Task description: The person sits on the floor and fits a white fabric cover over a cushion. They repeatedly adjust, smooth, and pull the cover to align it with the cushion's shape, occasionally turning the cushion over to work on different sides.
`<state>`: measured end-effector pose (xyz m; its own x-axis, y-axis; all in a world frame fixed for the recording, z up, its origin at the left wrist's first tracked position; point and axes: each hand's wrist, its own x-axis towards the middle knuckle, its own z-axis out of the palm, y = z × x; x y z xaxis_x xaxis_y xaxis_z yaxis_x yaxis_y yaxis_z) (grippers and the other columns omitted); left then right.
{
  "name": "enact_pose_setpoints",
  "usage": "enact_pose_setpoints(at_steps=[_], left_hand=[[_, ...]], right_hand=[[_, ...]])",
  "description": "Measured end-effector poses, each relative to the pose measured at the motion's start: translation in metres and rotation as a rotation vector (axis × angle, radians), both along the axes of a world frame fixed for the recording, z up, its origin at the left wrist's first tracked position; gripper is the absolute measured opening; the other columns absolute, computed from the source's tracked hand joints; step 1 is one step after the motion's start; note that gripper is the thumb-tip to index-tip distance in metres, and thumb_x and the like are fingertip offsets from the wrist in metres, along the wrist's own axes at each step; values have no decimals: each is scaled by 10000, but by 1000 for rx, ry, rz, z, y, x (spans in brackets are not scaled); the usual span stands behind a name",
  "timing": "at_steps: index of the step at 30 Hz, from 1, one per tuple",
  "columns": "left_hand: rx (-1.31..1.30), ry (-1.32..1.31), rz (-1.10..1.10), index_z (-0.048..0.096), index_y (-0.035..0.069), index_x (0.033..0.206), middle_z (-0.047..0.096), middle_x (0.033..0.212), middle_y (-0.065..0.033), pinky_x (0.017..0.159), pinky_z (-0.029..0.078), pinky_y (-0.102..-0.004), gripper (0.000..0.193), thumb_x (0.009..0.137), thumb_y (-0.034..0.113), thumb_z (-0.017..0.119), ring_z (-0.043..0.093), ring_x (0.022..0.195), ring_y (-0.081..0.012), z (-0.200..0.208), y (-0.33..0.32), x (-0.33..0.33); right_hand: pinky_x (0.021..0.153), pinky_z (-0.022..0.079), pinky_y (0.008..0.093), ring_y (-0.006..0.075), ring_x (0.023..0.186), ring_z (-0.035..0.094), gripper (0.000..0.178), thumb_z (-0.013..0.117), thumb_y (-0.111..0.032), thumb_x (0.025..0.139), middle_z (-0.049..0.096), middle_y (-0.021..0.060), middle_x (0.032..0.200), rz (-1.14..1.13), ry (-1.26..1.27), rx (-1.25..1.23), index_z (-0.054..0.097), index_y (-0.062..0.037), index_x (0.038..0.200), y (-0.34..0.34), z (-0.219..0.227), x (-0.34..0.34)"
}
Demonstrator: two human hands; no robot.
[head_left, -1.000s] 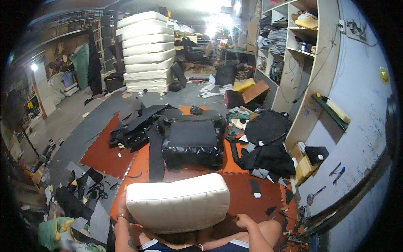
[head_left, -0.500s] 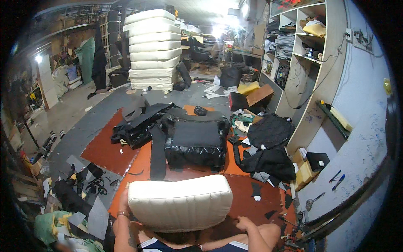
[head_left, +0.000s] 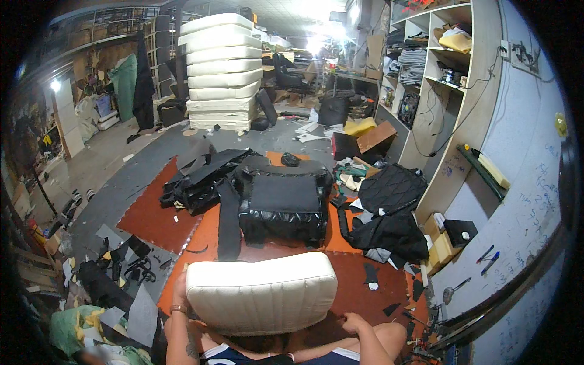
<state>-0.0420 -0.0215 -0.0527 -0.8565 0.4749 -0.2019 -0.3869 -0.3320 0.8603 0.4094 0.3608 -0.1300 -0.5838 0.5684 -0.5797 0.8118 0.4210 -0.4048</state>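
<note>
A white padded seat cushion [head_left: 261, 298] with stitched vertical channels along its front stands tilted across my lap. My left hand [head_left: 180, 288] grips its left end, and the cushion's edge hides part of the fingers. Just off the cushion's lower right corner is my right hand [head_left: 351, 322], its fingers curled together above my right leg. Anything between those fingers is too small to make out.
Ahead on the red and orange mats [head_left: 161, 213] sits a black upholstered seat [head_left: 283, 210]. Black covers [head_left: 395, 240] and scraps lie to the right. A stack of white cushions [head_left: 223, 67] rises behind, with shelving [head_left: 450, 103] along the right wall.
</note>
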Motion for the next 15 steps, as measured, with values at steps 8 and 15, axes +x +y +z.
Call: enact_pose_setpoints(at_steps=[8,15], left_hand=[[-38,-22,-17,712,-22,1053,746,964,-87,718,577,-330,362,1097,257,485,695,782,-181,9,12,5],[0,-65,-26,722,-18,1082,760,968,-89,745,588,-334,531,1153,393,393,712,806,-188,5,14,5]], right_hand=[[963,552,456,418,1171,690,466,630,-303,946,719,248,1266,32,12,63,688,-80,1351,9,-16,10],[964,561,435,377,1177,699,563,693,-345,942,721,269,1252,5,-22,-25,629,-19,1397,12,-22,7]])
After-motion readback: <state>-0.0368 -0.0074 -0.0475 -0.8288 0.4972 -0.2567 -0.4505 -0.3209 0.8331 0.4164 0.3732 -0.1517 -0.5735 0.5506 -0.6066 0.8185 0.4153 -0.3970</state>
